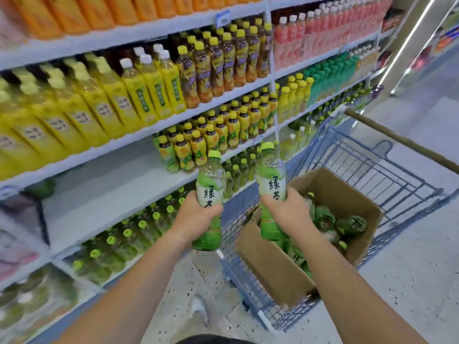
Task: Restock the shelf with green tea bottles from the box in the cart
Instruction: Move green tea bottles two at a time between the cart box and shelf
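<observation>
Your left hand [196, 217] grips a bottle [211, 180] round its middle, upright, cap up, over the gap between shelf [111, 194] and cart [372, 165]. Right hand [285, 212] is wrapped round a second bottle [272, 175], upright above the box [273, 266] left edge. Box sits against the cart's near-left side. Spare bottles [347, 224] lie inside, probably a dozen; too blurry to count. Yellow bottles [193, 150] stand at the shelf's right end.

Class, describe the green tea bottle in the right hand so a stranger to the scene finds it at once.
Start at the blue wire cart on the right, which holds a cardboard box. Above the box's near-left end, the right hand grips a green tea bottle upright. Bottles in the box lie down; the other bottle, in the left hand, is nearer the shelf.
</observation>
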{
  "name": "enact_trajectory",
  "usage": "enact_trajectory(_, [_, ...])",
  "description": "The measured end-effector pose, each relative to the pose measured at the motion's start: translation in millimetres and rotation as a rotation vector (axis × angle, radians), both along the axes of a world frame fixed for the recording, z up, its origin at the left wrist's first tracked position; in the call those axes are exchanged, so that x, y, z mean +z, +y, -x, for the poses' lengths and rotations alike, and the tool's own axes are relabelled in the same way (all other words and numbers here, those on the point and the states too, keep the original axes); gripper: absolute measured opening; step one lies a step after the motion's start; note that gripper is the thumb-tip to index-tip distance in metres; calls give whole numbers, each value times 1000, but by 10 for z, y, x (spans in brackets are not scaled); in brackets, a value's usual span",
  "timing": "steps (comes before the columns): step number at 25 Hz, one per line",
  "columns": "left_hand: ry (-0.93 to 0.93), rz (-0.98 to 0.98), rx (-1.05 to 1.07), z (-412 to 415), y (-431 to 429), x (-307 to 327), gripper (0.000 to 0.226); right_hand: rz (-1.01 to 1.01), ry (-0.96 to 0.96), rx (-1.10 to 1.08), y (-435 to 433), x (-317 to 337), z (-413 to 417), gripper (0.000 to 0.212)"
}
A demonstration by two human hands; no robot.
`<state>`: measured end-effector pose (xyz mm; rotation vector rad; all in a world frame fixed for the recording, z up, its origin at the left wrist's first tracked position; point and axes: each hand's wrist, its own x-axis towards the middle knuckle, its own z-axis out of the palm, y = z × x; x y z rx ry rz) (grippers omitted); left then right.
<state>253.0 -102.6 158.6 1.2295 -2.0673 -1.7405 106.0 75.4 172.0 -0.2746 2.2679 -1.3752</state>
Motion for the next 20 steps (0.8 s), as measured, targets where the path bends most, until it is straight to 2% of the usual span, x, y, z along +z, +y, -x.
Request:
enact_trajectory(4, [19,36,207,-658,-369,118,33,-51,99,189,-629,75,-398,28])
enact_trajectory(8, [17,12,318,-1234,-761,125,47,-48,109,320,-1264,78,-792,40])
enact_trajectory(11, [27,-3,396,-1693,-1118,62,46,-41,100,382,-1774,52,-1158,36])
enact_trajectory(16, [11,33,453,-2320,-1742,-84,38,-36,95,438,-2540,-77,-1749,35])
enact_trajectory(20, [0,86,471,-2625,-2222,-268,44,-44,104,495,-3111,-266,-2067,37])
